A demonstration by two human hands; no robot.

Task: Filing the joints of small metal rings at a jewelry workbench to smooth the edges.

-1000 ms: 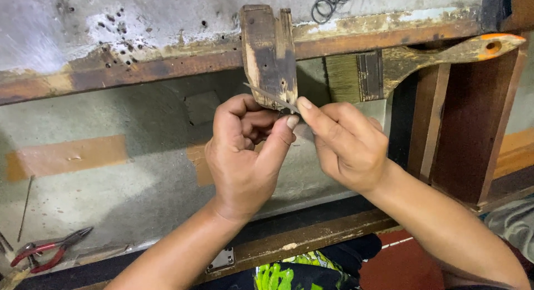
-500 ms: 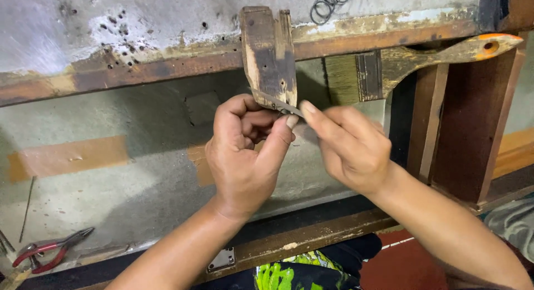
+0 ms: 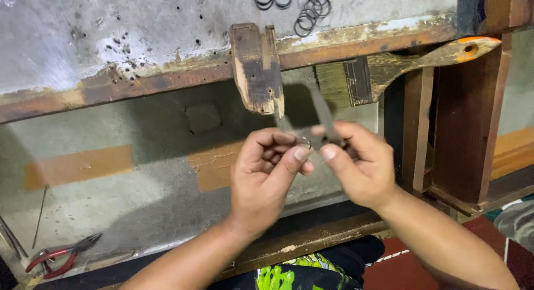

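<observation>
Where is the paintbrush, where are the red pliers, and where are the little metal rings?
paintbrush (image 3: 409, 64), head view, on the wooden handle just past the metal band.
red pliers (image 3: 58, 257), head view, on the red grips at lower left.
metal rings (image 3: 311, 11), head view, on the cluster of rings at the top.

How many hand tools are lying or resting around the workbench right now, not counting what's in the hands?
2. A paintbrush with an orange-tipped handle rests against the bench edge at upper right; red-handled pliers lie at lower left. Others may be hidden outside the frame.
</observation>
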